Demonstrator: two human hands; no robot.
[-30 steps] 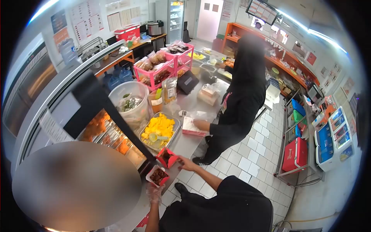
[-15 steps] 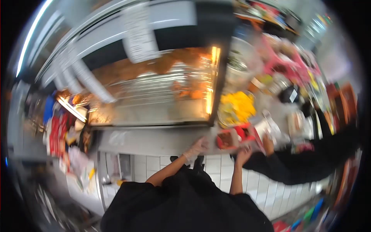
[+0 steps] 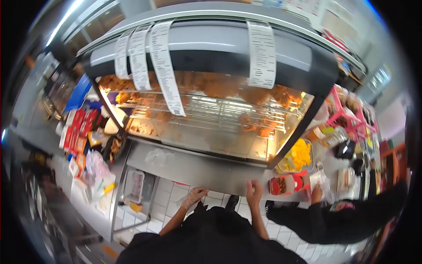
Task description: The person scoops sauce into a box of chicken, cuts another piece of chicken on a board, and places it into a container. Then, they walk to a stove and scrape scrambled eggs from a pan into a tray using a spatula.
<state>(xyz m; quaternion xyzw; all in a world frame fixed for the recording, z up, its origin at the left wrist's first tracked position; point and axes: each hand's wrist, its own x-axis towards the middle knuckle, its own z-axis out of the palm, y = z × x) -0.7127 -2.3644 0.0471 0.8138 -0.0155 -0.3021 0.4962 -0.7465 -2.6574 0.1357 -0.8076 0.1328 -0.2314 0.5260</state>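
Observation:
My left hand [image 3: 194, 196], in a clear plastic glove, hangs just off the front edge of the steel counter [image 3: 211, 169]. Its fingers are loosely bent and I see nothing in them. My right hand [image 3: 254, 192] is raised at the same edge with fingers apart, holding nothing I can see. Right of it, apart from it, a red food box [image 3: 277, 186] with brown food stands on the counter. A second red food box [image 3: 300, 181] is beside it. Another person's hand [image 3: 316, 193] is close to the boxes.
A lit glass warming cabinet [image 3: 211, 127] with food inside spans the counter; several receipts [image 3: 166, 66] hang from its top. At right are a tray of yellow food [image 3: 299, 155] and a pink basket [image 3: 340, 112]. Red packets [image 3: 81, 127] lie at left. The other person's sleeve [image 3: 338, 218] reaches in from the right.
The view has turned left and sharpened, so the cabinet sits further right in it. My right hand has come away from the red boxes; my left hand has drawn back from the counter.

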